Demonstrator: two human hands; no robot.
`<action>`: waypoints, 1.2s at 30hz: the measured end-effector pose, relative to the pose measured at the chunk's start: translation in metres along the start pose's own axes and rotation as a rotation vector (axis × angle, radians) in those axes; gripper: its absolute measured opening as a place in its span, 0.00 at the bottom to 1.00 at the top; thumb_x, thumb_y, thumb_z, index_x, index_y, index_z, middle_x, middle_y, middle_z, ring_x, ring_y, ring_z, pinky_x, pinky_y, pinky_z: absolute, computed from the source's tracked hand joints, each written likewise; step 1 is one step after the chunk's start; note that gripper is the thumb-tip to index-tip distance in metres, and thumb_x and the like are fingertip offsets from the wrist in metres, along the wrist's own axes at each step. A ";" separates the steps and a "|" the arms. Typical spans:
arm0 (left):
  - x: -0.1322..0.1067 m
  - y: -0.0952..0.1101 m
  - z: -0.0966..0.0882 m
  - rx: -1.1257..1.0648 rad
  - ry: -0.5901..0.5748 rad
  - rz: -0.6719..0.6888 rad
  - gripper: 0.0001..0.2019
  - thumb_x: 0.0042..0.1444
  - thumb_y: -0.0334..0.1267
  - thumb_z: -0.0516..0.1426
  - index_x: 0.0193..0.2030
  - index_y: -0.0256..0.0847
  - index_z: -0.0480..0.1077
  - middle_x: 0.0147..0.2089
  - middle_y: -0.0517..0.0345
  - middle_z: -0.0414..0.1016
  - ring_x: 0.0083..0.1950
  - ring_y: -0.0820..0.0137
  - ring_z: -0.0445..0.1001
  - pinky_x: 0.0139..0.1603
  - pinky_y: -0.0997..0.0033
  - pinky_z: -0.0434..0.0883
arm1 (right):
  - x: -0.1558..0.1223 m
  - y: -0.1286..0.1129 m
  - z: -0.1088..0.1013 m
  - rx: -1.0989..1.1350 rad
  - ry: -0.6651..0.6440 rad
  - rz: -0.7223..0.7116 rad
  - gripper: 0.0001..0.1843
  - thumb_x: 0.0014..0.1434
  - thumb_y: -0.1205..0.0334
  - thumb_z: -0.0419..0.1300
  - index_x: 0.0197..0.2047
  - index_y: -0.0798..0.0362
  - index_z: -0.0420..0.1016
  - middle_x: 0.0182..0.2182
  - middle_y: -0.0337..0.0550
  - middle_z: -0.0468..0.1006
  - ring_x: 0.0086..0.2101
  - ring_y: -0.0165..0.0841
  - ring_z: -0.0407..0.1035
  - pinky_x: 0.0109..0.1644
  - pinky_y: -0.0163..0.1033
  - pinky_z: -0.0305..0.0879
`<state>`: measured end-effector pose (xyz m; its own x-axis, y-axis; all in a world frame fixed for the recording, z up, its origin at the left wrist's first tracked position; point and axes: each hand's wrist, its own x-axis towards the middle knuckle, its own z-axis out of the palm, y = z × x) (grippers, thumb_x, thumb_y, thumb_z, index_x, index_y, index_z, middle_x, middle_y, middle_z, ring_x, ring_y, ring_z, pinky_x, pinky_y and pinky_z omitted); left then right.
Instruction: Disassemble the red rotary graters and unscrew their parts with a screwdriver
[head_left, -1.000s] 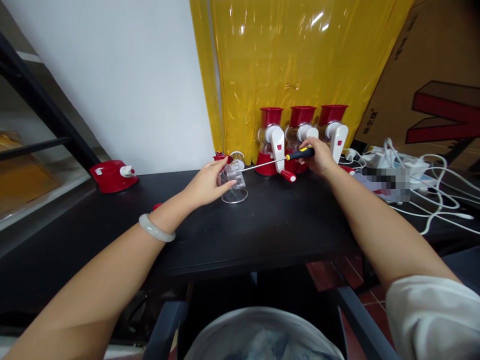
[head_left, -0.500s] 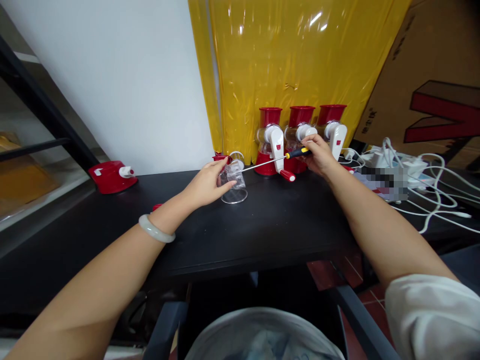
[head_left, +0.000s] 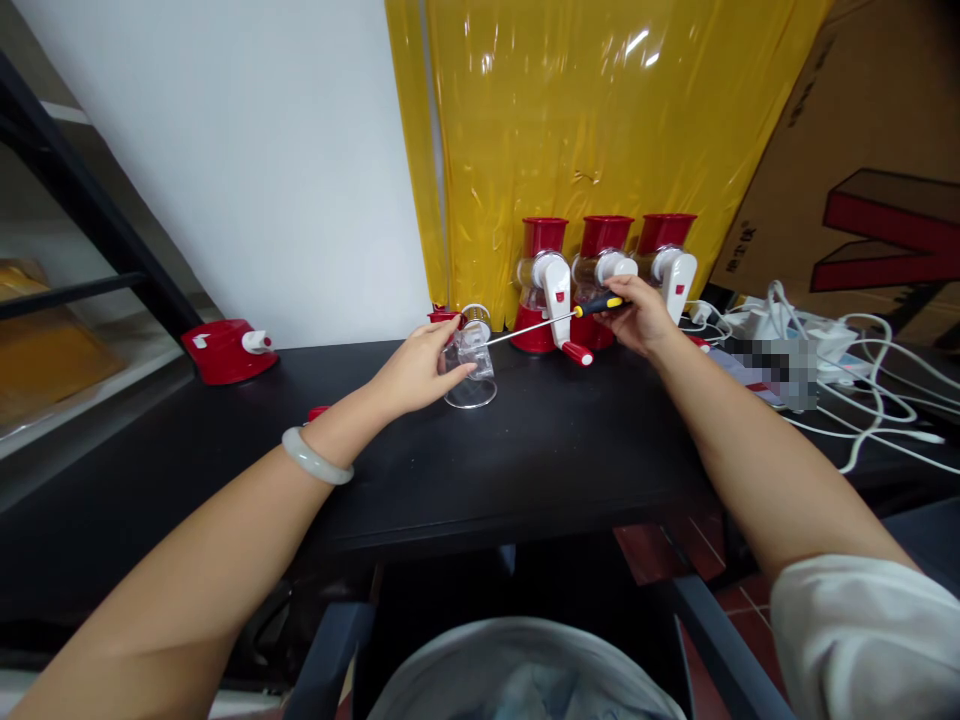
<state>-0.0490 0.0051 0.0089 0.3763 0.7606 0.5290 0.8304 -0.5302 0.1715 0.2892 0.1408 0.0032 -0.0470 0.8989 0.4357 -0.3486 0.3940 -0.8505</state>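
Note:
My left hand (head_left: 426, 370) is closed around a clear plastic grater body (head_left: 480, 362), which stands on the table with its round rim down. In my right hand (head_left: 637, 312) is a screwdriver (head_left: 592, 306) with a black and yellow handle. Its long metal shaft slants down to the left, and the tip meets the clear body beside my left thumb; the exact contact point is too small to make out. Behind the clear body shows a metal grating drum (head_left: 475, 320), with a red part partly hidden by my left fingers.
Several items stand on the black table (head_left: 510, 460): assembled red and white rotary graters (head_left: 546, 290) in a row at the back, a red base (head_left: 229, 352) at the left, and tangled white cables (head_left: 862, 380) at the right. A cardboard box (head_left: 780, 200) leans behind the cables.
The view has shifted very slightly. Both hands, the screwdriver and the clear grater body keep nearly the same positions relative to one another.

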 end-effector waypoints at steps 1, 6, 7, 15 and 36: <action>0.000 0.000 0.000 0.000 -0.005 -0.004 0.36 0.60 0.53 0.57 0.69 0.34 0.57 0.47 0.44 0.76 0.53 0.54 0.72 0.56 0.51 0.69 | 0.000 0.000 0.000 0.005 -0.005 0.005 0.14 0.42 0.58 0.67 0.30 0.49 0.67 0.27 0.34 0.69 0.28 0.28 0.67 0.29 0.35 0.71; 0.000 0.002 -0.001 -0.003 -0.008 -0.022 0.36 0.60 0.54 0.56 0.69 0.32 0.57 0.49 0.42 0.75 0.53 0.54 0.72 0.56 0.51 0.69 | 0.003 0.003 -0.004 -0.002 -0.030 -0.007 0.13 0.45 0.52 0.66 0.29 0.49 0.67 0.24 0.34 0.69 0.22 0.27 0.64 0.24 0.34 0.67; 0.000 0.001 0.000 -0.003 -0.007 -0.022 0.36 0.60 0.53 0.56 0.69 0.32 0.57 0.49 0.42 0.75 0.53 0.54 0.72 0.56 0.51 0.69 | 0.004 0.004 -0.004 -0.016 -0.028 -0.015 0.15 0.47 0.48 0.65 0.28 0.49 0.67 0.21 0.34 0.67 0.20 0.26 0.61 0.22 0.35 0.65; 0.000 0.000 0.000 0.008 -0.008 -0.011 0.36 0.60 0.53 0.56 0.69 0.35 0.57 0.39 0.48 0.76 0.52 0.53 0.73 0.54 0.51 0.70 | 0.005 0.003 -0.004 -0.124 0.006 -0.046 0.14 0.49 0.50 0.63 0.26 0.48 0.64 0.14 0.30 0.58 0.14 0.25 0.50 0.20 0.36 0.60; 0.000 0.000 -0.001 -0.001 -0.008 -0.014 0.35 0.60 0.53 0.56 0.69 0.36 0.57 0.48 0.45 0.75 0.54 0.54 0.72 0.56 0.52 0.69 | -0.002 -0.005 0.000 -0.070 -0.016 -0.047 0.10 0.45 0.53 0.62 0.28 0.47 0.66 0.21 0.34 0.66 0.18 0.28 0.56 0.20 0.37 0.62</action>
<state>-0.0492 0.0046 0.0098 0.3681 0.7710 0.5197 0.8353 -0.5198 0.1794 0.2914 0.1372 0.0067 -0.0473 0.8759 0.4802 -0.2844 0.4490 -0.8471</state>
